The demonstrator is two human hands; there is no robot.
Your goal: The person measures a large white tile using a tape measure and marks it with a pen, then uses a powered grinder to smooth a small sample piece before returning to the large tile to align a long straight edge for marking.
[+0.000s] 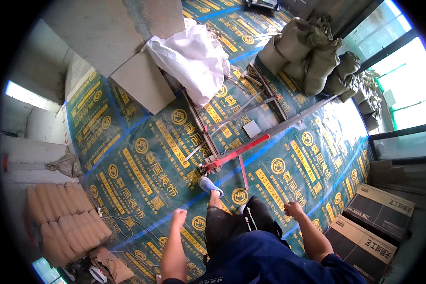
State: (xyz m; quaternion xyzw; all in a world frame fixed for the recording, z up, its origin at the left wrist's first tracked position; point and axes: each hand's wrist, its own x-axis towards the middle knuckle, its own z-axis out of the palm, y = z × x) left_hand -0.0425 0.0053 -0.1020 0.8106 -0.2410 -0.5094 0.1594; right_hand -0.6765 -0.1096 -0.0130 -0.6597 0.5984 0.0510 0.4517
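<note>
My left hand hangs at my side over the printed green floor covering, fingers curled closed, with no object visible in it. My right hand is also curled closed beside my dark shorts, with nothing seen in it. Neither touches the manual tile cutter, whose long metal rail and red bar lie on the floor in front of me. My slippered foot is just before the cutter's near end. A thin red strip lies beside it, and a small pale square piece rests inside the frame.
A white sack and large grey tile are by the concrete wall. Olive sacks line the window side at right. Tan bags are stacked at lower left near a cable. Black-and-tan cartons sit at lower right.
</note>
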